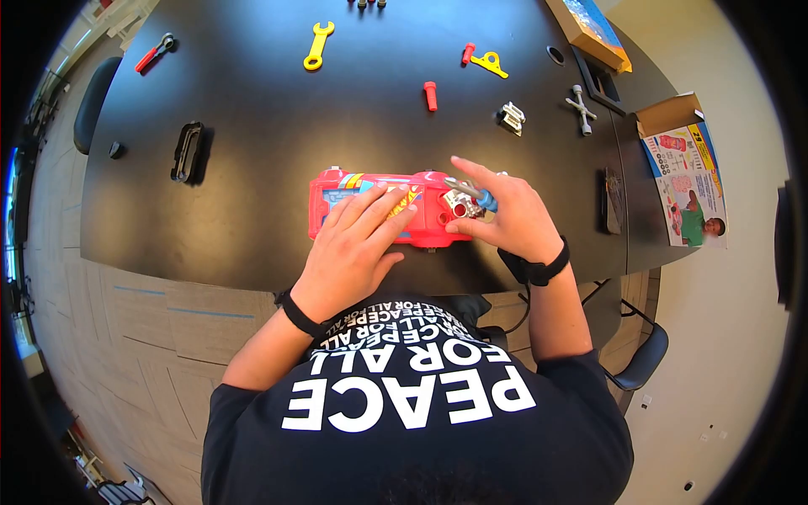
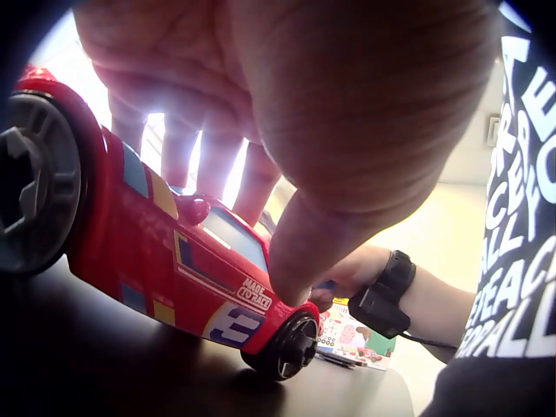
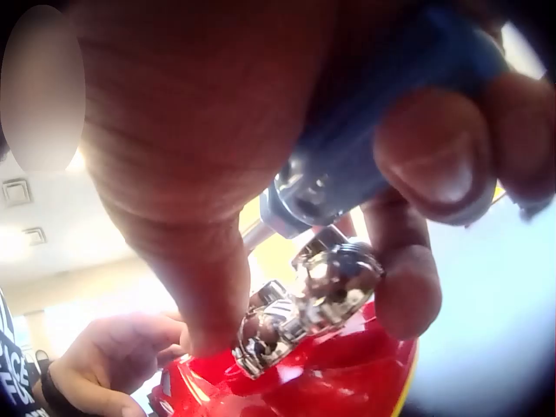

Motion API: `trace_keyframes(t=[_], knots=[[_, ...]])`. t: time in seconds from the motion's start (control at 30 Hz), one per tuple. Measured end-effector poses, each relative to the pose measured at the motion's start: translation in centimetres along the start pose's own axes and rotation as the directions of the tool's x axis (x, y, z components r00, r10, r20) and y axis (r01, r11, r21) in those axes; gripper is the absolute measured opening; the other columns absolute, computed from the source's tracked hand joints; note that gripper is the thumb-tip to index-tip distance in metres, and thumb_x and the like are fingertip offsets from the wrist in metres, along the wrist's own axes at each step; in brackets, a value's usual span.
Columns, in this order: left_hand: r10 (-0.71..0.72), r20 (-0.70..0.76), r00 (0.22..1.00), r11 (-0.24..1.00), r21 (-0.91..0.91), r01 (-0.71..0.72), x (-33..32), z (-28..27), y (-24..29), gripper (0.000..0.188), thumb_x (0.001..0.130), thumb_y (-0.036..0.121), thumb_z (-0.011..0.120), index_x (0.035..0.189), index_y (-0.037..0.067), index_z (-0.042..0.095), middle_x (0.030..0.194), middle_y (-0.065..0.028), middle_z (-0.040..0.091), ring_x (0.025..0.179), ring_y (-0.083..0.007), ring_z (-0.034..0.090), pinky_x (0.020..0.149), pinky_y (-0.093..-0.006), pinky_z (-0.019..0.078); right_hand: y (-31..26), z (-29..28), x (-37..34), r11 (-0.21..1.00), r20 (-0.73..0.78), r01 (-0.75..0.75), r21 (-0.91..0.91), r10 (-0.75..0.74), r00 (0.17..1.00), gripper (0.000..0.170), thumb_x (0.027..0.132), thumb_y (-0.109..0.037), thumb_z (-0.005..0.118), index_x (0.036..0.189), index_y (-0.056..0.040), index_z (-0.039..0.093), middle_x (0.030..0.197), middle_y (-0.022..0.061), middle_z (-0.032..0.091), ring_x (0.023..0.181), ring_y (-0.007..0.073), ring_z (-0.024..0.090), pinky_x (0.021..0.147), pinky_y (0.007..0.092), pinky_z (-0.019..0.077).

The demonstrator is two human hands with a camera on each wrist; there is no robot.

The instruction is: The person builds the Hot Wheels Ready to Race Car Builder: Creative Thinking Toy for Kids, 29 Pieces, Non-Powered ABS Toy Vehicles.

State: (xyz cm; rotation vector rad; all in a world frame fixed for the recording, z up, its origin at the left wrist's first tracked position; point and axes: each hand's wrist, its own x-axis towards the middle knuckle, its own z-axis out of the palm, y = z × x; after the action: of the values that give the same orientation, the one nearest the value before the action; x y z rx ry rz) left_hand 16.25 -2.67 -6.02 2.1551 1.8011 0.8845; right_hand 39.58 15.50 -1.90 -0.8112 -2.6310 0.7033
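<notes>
A red toy car [image 1: 431, 236] sits on the dark table with its wheels down. My left hand [image 1: 352, 244] rests across its roof and windshield, fingers laid straight over the top. In the left wrist view the thumb comes down by the side of the car [image 2: 165, 282]. My right hand [image 1: 515, 216] holds a blue-handled screwdriver [image 3: 347, 143] within its fingers, the grey shaft pointing left. The same hand's thumb and a fingertip are at a chrome toy engine [image 3: 334, 282] on the end of the car. The screwdriver's tip is hidden in the right wrist view.
Farther back lie a yellow wrench [image 1: 316, 46], red bolts [image 1: 431, 96], a yellow toy part [image 1: 490, 63], a silver piece [image 1: 511, 118] and a grey cross wrench [image 1: 581, 110]. A red-handled ratchet [image 1: 154, 55] and a black tray [image 1: 187, 152] are left. A printed box [image 1: 686, 177] stands right.
</notes>
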Motion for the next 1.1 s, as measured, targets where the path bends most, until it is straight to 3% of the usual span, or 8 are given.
trace_keyframes(t=[0.17,0.3,0.4,0.47,0.6,0.73,0.83,1.1], knots=[[0.002,-0.011,1.0,1.0,-0.007,-0.003,-0.1,0.1,-0.1,0.072,0.086,0.016,0.088,0.153,0.01,0.066,0.163,-0.0115,0.06,0.153,-0.0353,0.052,0.123,-0.052,0.043,0.4,0.3,-0.4,0.96,-0.048,-0.28,-0.003,0.279,0.959,0.051,0.089,-0.05,0.094,0.094,-0.0021,0.076,0.067,0.0165,0.07,0.062,0.0381,0.071,0.063,0.0456,0.0567],[0.01,-0.017,1.0,1.0,-0.023,-0.01,-0.1,0.3,-0.1,0.07,0.086,0.016,0.088,0.152,0.01,0.066,0.162,-0.0112,0.061,0.153,-0.0352,0.052,0.123,-0.0519,0.0427,0.0,0.4,-0.4,0.926,-0.118,-0.362,-0.103,0.35,0.929,0.054,0.091,-0.049,0.092,0.084,0.0,0.072,0.066,0.02,0.069,0.057,0.0397,0.067,0.057,0.0457,0.0535],[0.003,-0.031,1.0,1.0,-0.022,-0.004,-0.1,0.5,-0.1,0.069,0.086,0.016,0.088,0.152,0.01,0.067,0.162,-0.0108,0.061,0.153,-0.0352,0.052,0.123,-0.0519,0.0426,0.0,0.3,-0.4,0.887,-0.079,-0.446,-0.121,0.44,0.895,0.048,0.097,-0.041,0.089,0.079,-0.0006,0.071,0.063,0.0146,0.068,0.053,0.0301,0.068,0.054,0.0426,0.0526],[0.0,-0.037,0.999,1.0,-0.026,0.0,0.0,0.4,-0.1,0.069,0.086,0.016,0.088,0.151,0.01,0.067,0.162,-0.0105,0.061,0.153,-0.0353,0.052,0.123,-0.0519,0.0425,-0.4,0.3,-0.7,0.756,0.059,-0.507,0.415,0.533,0.844,0.036,0.103,-0.032,0.085,0.088,-0.0013,0.073,0.066,0.0047,0.069,0.054,0.0161,0.067,0.052,0.0363,0.0508],[0.001,-0.04,0.999,1.0,-0.031,-0.002,0.0,0.5,-0.1,0.068,0.086,0.016,0.088,0.151,0.01,0.067,0.162,-0.0107,0.062,0.153,-0.0354,0.052,0.123,-0.0522,0.0424,-1.2,1.0,-0.9,0.6,0.118,-0.509,0.617,0.569,0.814,0.025,0.107,-0.026,0.081,0.101,-0.0024,0.074,0.074,-0.0017,0.069,0.058,0.0068,0.065,0.051,0.0303,0.0491],[0.005,-0.044,0.999,0.999,-0.043,-0.007,0.0,0.6,-0.2,0.068,0.086,0.016,0.088,0.15,0.01,0.068,0.161,-0.011,0.062,0.153,-0.0354,0.052,0.123,-0.0523,0.0424,-0.5,0.9,-1.1,0.692,0.174,-0.49,0.53,0.477,0.862,0.021,0.106,-0.02,0.081,0.118,-0.0027,0.077,0.081,0.0,0.07,0.066,0.0093,0.062,0.061,0.0299,0.0499],[0.006,-0.044,0.999,0.999,-0.047,-0.008,-0.1,0.6,-0.2,0.067,0.086,0.015,0.088,0.15,0.009,0.068,0.162,-0.0114,0.061,0.153,-0.0354,0.052,0.123,-0.0524,0.0424,-0.3,-1.0,-0.3,0.929,0.128,-0.195,0.314,0.162,0.978,0.022,0.099,-0.011,0.083,0.119,-0.003,0.082,0.094,0.01,0.066,0.095,0.0265,0.066,0.086,0.0395,0.0529],[-0.002,-0.051,0.999,0.998,-0.056,-0.001,0.1,0.5,0.0,0.067,0.085,0.013,0.088,0.149,0.009,0.068,0.163,-0.0118,0.061,0.153,-0.0355,0.052,0.123,-0.0527,0.0423,-1.8,-0.7,3.1,0.976,0.204,0.077,0.204,-0.119,0.972,0.027,0.094,-0.008,0.084,0.12,-0.004,0.08,0.108,0.0128,0.072,0.103,0.0362,0.068,0.091,0.0445,0.0551]])
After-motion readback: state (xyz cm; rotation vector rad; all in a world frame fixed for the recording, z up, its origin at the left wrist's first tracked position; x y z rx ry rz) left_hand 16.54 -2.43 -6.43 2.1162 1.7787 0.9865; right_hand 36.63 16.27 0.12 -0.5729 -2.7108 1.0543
